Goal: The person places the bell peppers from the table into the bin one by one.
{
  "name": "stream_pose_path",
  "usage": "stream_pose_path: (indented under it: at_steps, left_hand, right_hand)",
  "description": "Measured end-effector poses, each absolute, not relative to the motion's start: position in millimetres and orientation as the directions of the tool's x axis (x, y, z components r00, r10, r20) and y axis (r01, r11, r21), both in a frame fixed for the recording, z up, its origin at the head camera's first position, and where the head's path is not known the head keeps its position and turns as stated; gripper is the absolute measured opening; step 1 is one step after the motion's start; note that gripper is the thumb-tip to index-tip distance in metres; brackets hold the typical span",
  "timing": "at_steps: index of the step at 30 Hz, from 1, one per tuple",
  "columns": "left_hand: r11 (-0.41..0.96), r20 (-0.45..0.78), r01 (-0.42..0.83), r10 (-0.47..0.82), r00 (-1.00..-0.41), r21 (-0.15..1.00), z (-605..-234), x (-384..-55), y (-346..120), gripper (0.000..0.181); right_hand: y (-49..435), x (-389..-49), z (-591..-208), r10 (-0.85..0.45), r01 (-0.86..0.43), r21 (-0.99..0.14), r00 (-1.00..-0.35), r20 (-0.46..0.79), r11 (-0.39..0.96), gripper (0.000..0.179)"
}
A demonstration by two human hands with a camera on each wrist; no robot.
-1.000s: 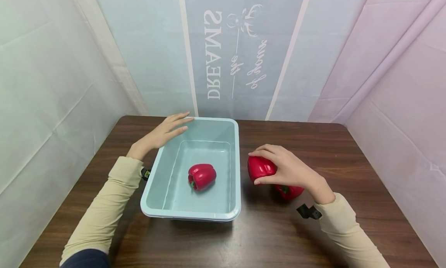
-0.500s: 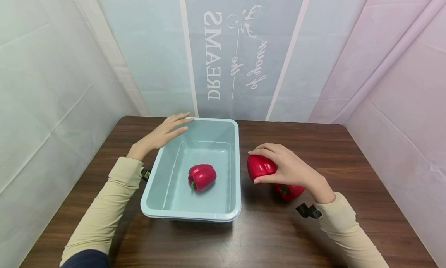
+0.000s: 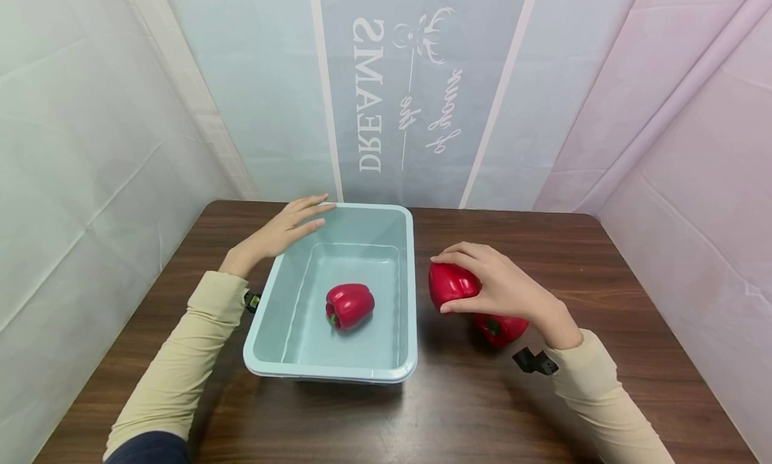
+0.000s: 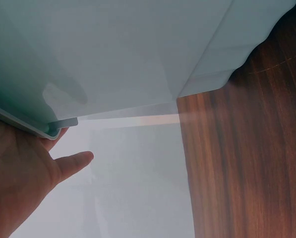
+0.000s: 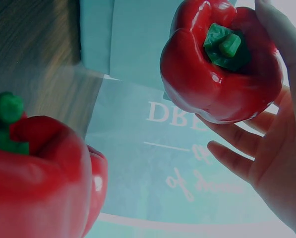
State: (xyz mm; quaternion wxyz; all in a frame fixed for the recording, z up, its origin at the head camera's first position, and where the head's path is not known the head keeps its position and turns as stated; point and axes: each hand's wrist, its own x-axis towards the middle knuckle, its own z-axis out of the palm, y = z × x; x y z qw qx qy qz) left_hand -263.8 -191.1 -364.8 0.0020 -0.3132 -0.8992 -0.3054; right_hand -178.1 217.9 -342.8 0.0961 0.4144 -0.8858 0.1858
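A light blue plastic tub [image 3: 362, 264] stands on the table with one red bell pepper [image 3: 350, 307] lying on its side in it. My left hand [image 3: 279, 232] rests on the tub's far left rim, fingers extended; the left wrist view shows its thumb [image 4: 74, 163] held out straight beneath the lip. To the right of the tub, my right hand [image 3: 505, 281] grips a second bell pepper [image 3: 451, 286] between thumb and fingers, its green stem [image 5: 229, 45] facing the right wrist camera. Partly hidden below that hand, a third bell pepper [image 3: 502, 330] sits on the table.
The brown wood-grain table [image 3: 338, 427] carries everything. Behind it hangs a pale blue curtain [image 3: 271, 102] with mirrored lettering, and whitish cloth [image 3: 78, 155] closes off both sides.
My right hand has shifted very slightly up in the head view, uncovering a bit more of the pepper below it. The left hand and the tub look still.
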Motion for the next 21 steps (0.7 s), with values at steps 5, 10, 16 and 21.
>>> stream_pose_path:
  at_steps: [5, 10, 16, 21]
  left_hand:
    - [0.616, 0.198, 0.566, 0.562, -0.803, 0.548, -365.3, -264.4, -190.8, 0.046]
    - [0.615, 0.200, 0.568, 0.563, -0.802, 0.547, -365.7, -265.6, -190.5, 0.047]
    - [0.627, 0.181, 0.552, 0.556, -0.811, 0.550, -365.2, -265.9, -190.6, 0.047]
    - [0.625, 0.180, 0.555, 0.560, -0.808, 0.549, -365.6, -265.0, -190.9, 0.047]
  right_hand:
    - [215.2, -178.8, -339.3, -0.698, -0.772, -0.249, -0.636, 0.328, 0.585, 0.068]
    - [213.1, -179.3, -335.5, -0.698, -0.770, -0.253, -0.638, 0.326, 0.586, 0.067]
    - [213.4, -180.0, -334.6, -0.698, -0.767, -0.251, -0.641, 0.319, 0.590, 0.067]
    - [213.2, -181.1, -333.1, -0.697, -0.769, -0.251, -0.639, 0.324, 0.588, 0.067]
